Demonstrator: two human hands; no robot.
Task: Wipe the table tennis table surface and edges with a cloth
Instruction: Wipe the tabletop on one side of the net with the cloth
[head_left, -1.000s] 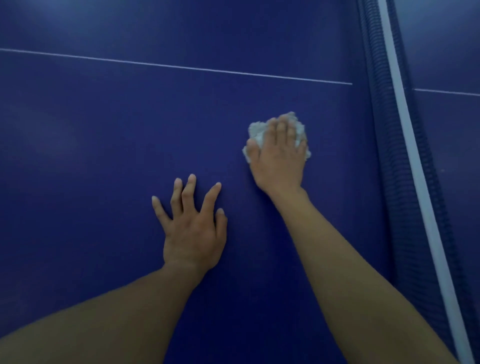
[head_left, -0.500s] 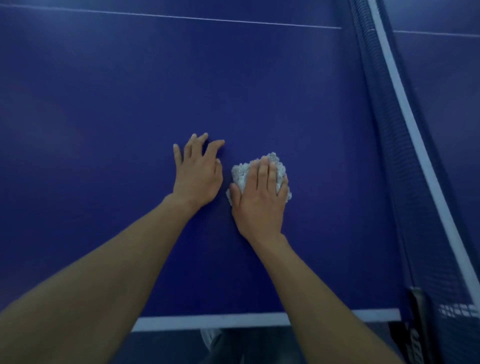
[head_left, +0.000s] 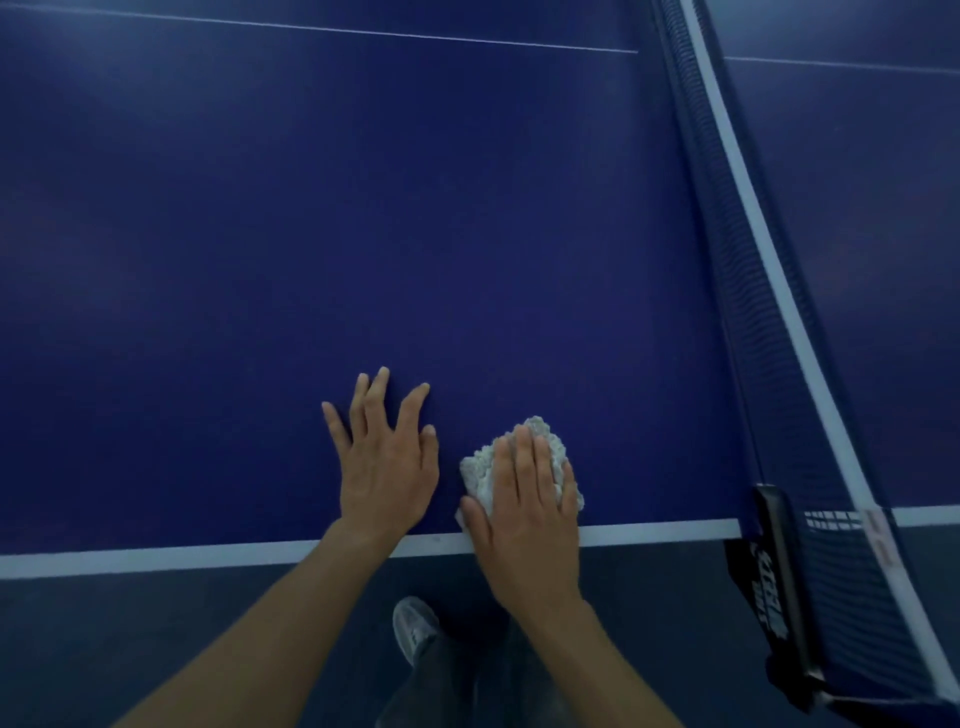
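Note:
The blue table tennis table (head_left: 363, 234) fills most of the view, with its white side line (head_left: 156, 561) along the near edge. A crumpled white cloth (head_left: 485, 470) lies on the surface just inside that line. My right hand (head_left: 530, 499) presses flat on the cloth with straight fingers and covers most of it. My left hand (head_left: 384, 457) rests flat on the bare table just to the left of the cloth, fingers spread.
The net (head_left: 753, 270) with its white top band runs along the right, clamped by a black net post (head_left: 779, 571) at the table's edge. Below the edge are the dark floor, my trouser leg and a grey shoe (head_left: 413, 626).
My right hand has dragged the cloth back from mid-table to the near edge line. My left hand has moved back with it. The table edge and floor have come into view.

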